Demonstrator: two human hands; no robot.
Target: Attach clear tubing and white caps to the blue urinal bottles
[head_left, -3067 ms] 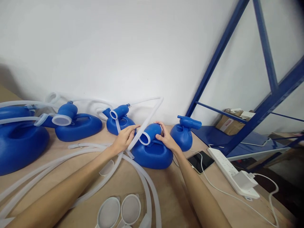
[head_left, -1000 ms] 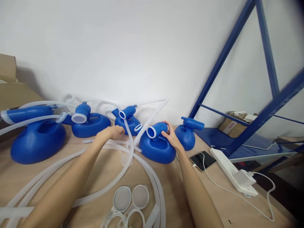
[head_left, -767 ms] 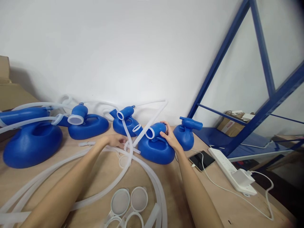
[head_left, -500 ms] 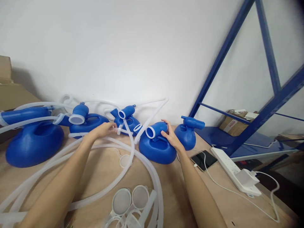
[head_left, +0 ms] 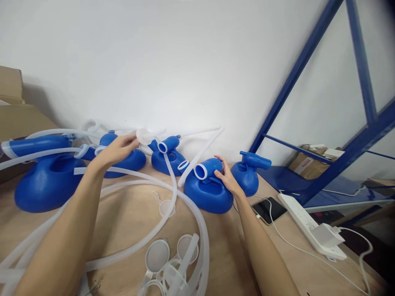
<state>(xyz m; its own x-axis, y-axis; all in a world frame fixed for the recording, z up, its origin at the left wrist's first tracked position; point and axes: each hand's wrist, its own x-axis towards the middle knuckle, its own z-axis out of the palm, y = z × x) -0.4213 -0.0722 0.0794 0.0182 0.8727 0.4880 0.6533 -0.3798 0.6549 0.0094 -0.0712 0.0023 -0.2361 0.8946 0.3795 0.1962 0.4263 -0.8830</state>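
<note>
I can see the person's right hand wrapped about the rear of the neck of a blue jug, which sits upright on the tabletop; the thumb lies on the near side. The jug's white-rimmed mouth faces left and forward. Well to the left of that jug, and higher up, the left hand has its fingertips closed on a translucent white piece, too blurred for me to make out its exact shape.

A second jug stands to the left of the blue jug and farther back; a third jug stands just right of it. Pale hoses curve past its left side and out in front. Round lids lie in front of it, to its left. Off to its right are a phone, then a power strip, with a blue metal rack behind.
</note>
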